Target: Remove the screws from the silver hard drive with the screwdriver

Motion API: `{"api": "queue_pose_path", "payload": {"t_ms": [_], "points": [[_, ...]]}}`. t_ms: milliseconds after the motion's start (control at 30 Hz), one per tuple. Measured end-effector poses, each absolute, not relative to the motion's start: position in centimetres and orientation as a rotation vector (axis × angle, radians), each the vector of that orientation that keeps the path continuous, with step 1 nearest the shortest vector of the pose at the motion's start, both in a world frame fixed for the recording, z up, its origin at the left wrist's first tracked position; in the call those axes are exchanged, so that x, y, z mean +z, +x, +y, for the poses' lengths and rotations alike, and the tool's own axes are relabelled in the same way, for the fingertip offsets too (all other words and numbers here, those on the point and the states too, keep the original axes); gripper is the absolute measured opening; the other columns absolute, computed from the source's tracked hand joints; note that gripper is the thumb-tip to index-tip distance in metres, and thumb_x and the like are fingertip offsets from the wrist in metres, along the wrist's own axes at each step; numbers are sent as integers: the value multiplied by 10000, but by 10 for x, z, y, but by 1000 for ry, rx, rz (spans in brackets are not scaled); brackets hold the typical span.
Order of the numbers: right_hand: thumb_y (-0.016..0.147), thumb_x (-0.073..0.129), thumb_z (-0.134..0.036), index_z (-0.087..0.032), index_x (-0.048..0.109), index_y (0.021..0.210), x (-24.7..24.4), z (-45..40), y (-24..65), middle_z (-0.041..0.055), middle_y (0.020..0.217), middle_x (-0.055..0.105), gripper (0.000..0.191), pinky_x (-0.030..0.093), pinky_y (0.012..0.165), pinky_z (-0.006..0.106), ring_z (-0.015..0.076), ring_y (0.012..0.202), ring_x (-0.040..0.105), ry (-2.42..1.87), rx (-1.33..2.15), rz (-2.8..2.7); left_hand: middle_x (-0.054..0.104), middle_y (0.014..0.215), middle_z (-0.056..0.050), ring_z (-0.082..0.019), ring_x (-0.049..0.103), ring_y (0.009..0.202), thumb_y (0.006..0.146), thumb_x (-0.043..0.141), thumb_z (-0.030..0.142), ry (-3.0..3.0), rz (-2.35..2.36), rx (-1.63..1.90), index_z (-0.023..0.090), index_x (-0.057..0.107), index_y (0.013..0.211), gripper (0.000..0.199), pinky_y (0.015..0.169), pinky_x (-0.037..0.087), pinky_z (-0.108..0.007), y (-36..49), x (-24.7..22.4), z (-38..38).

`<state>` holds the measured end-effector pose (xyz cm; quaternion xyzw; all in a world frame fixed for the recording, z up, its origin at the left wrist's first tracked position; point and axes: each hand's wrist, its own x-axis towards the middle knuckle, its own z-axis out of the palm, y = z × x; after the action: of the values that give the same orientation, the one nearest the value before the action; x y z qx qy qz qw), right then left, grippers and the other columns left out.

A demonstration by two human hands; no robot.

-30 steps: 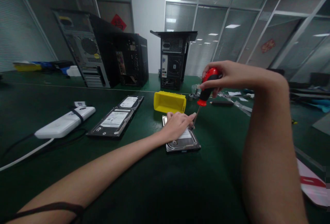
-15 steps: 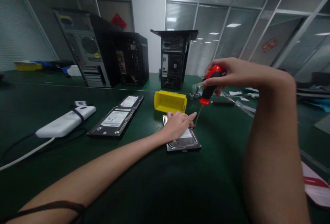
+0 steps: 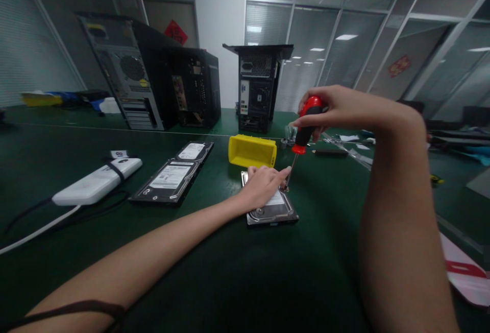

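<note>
A hard drive [image 3: 273, 212] lies on the green table, its far part covered by my left hand [image 3: 265, 185]. That hand rests on the drive with its fingers spread, thumb and index finger near the screwdriver's shaft. My right hand [image 3: 319, 111] is closed round the handle of a red and black screwdriver [image 3: 305, 131]. The screwdriver leans slightly, its tip down at the drive's right edge; the exact contact point is too small to make out. Just beyond the drive stands a yellow bin [image 3: 252, 152], its open side facing me.
Two more hard drives [image 3: 170, 175] lie left of the bin. A white power strip [image 3: 97, 182] with cables is further left. Computer cases [image 3: 153, 72] and another case [image 3: 257, 88] stand behind. Small parts and plastic bags [image 3: 294, 134] lie back right.
My right hand, forearm and the screwdriver's handle have shifted a little to the left, and the screwdriver stands more upright. My left hand has stayed on the drive.
</note>
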<state>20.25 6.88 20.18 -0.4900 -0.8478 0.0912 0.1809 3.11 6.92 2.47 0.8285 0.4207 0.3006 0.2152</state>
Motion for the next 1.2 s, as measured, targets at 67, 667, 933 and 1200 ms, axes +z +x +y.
{"api": "queue_pose_path", "payload": {"t_ms": [67, 667, 933, 1200], "points": [[721, 719, -544, -171, 614, 960, 202, 68, 202, 73, 851, 717, 455, 557, 624, 348, 232, 727, 707, -1391, 244, -2394, 743, 975, -61, -251, 611, 1011, 1032, 176, 540, 2299, 1168, 831, 179, 738, 816, 701, 1000, 303, -489, 31, 24, 69], [727, 712, -546, -175, 610, 955, 203, 68, 202, 76, 895, 721, 447, 537, 618, 341, 225, 727, 703, -1396, 192, -2399, 745, 977, -50, -247, 608, 1014, 1030, 182, 550, 2305, 1143, 828, 180, 739, 811, 704, 983, 285, -473, 31, 24, 68], [719, 717, -558, -186, 608, 974, 202, 70, 202, 75, 915, 726, 464, 545, 638, 350, 236, 757, 708, -1393, 223, -2409, 749, 953, -52, -244, 615, 1000, 1035, 191, 530, 2288, 1147, 833, 182, 731, 798, 685, 994, 284, -470, 32, 26, 68], [736, 720, -529, -177, 598, 953, 204, 65, 200, 72, 896, 719, 431, 547, 603, 335, 227, 735, 715, -1419, 234, -2403, 747, 970, -53, -242, 616, 1014, 1036, 184, 528, 2299, 1147, 823, 181, 726, 795, 687, 984, 299, -466, 31, 25, 68]]}}
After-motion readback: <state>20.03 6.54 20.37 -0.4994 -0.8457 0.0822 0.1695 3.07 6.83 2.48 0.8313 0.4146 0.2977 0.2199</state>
